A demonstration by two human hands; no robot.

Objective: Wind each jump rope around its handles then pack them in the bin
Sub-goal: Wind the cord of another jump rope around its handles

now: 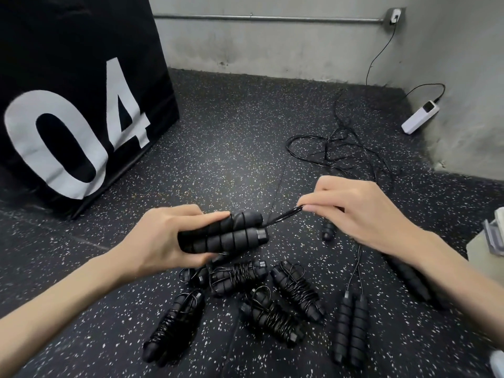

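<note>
At the centre of the frame, a pair of black foam handles [223, 236] is gripped side by side by the left hand [161, 238]. Their thin black cord [283, 215] is pinched between the fingertips of the right hand [354, 211], just right of the handles. Four wound ropes [297, 291] lie below on the speckled floor [231, 132], an unwound pair [351, 328] at lower right.

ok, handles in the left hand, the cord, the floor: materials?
Handles: likely matte black foam, ribbed in soft rings, with smoother hard-looking end caps. Cord: thin, black, slightly glossy, probably plastic-coated; its core can't be told. Floor: looks like black rubber matting with pale flecks.
</note>
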